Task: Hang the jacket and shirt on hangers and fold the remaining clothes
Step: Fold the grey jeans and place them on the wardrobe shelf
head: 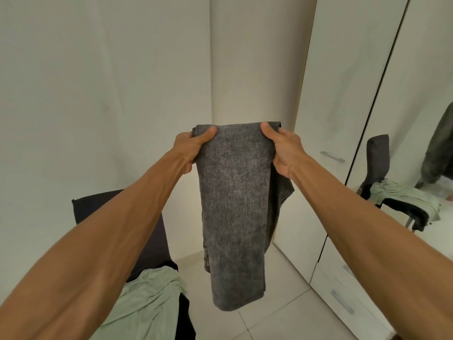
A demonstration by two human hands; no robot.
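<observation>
Lower left of frame: a pale green crumpled garment [147, 298] lies on a dark upholstered chair [152, 241]. At centre, the left hand [192, 148] pinches the top left corner of folded dark grey denim trousers [236, 204], which hang in mid-air. The right hand [284, 150] pinches the top right corner. A white wardrobe [331, 94] stands at right.

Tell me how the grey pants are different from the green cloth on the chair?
The grey pants are dark and speckled; the green cloth is pale and plain. The grey pants hang folded from the left hand and right hand; the green cloth lies crumpled on the chair. Both are soft clothes.
</observation>
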